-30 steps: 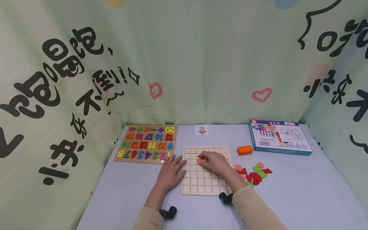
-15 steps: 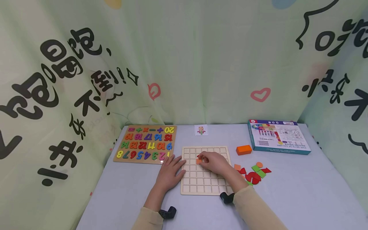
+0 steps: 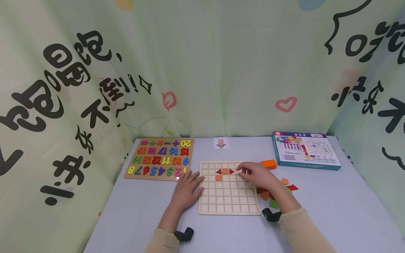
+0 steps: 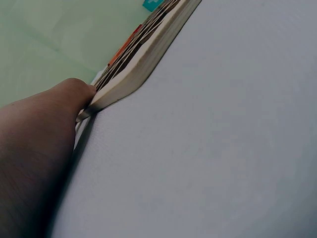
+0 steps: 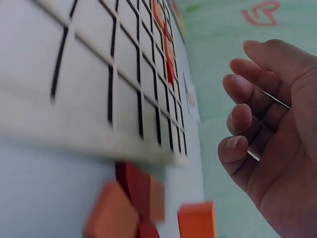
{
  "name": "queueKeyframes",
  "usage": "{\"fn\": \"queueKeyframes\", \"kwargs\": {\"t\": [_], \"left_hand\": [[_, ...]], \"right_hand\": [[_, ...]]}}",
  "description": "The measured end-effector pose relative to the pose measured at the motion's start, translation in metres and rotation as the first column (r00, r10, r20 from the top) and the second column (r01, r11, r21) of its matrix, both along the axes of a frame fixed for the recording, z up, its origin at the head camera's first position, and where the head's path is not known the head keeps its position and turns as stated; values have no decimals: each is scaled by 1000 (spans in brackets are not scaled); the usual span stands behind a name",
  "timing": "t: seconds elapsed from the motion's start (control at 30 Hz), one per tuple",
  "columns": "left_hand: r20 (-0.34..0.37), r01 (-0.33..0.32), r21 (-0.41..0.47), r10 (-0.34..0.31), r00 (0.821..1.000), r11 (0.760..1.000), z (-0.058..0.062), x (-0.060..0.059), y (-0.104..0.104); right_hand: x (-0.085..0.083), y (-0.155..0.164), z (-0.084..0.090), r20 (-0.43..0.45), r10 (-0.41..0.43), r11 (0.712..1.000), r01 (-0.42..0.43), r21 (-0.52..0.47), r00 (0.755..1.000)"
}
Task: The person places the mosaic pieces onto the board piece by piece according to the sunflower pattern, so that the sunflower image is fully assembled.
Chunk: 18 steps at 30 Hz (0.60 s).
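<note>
Wooden grid board [image 3: 228, 194] lying flat on the pale counter [image 3: 332, 211], roughly square, near edge running left to right across the view, far edge toward the curtain. Seated in its upper rows: a short row of red triangle [image 3: 218, 171], orange square [image 3: 225, 171] and second red triangle [image 3: 231, 171], long axis of that row running left to right, left triangle pointing left, right triangle pointing right; one more orange tile [image 3: 218, 177] in the cell just below the left triangle.

Left hand [image 3: 186, 189] resting flat against the board's left edge, fingers straight and spread, gripping nothing; left wrist view showing skin pressed to the board's side wall [image 4: 133, 69].

Right hand [image 3: 257, 175] hovering above the board's upper right corner, fingers loosely curled, holding nothing, clearly empty in the right wrist view [image 5: 270, 144]. Loose pieces [image 3: 278, 191] in red, orange and green scattered on the counter just right of the board, partly hidden by the forearm. Orange block [image 3: 269, 164] just beyond the hand.

Number puzzle [image 3: 159, 158] to the left of the board, small pattern card [image 3: 221, 143] behind it, printed box [image 3: 305, 150] at the far right
</note>
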State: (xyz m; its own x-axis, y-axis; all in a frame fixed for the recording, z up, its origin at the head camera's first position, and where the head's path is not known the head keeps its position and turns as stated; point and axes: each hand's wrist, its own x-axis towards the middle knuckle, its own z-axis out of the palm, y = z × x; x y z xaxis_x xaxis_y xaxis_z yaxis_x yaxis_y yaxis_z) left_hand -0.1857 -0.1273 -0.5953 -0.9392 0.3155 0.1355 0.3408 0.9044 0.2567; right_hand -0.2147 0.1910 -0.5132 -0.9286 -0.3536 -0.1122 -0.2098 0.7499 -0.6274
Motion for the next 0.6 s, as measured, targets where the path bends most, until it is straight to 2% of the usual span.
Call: {"fn": "queueKeyframes", "kwargs": {"t": [0.23, 0.4, 0.6], "left_hand": [[4, 4, 9, -4, 1000, 1000, 1, 0, 1], [2, -1, 2, 1, 1000, 1000, 1, 0, 1], [7, -4, 5, 4, 1000, 1000, 1, 0, 0]], "right_hand": [[9, 56, 1, 43, -92, 996, 91, 14, 995], [15, 95, -1, 44, -139, 990, 137, 47, 989], [22, 130, -10, 90, -196, 980, 192, 54, 976]]}}
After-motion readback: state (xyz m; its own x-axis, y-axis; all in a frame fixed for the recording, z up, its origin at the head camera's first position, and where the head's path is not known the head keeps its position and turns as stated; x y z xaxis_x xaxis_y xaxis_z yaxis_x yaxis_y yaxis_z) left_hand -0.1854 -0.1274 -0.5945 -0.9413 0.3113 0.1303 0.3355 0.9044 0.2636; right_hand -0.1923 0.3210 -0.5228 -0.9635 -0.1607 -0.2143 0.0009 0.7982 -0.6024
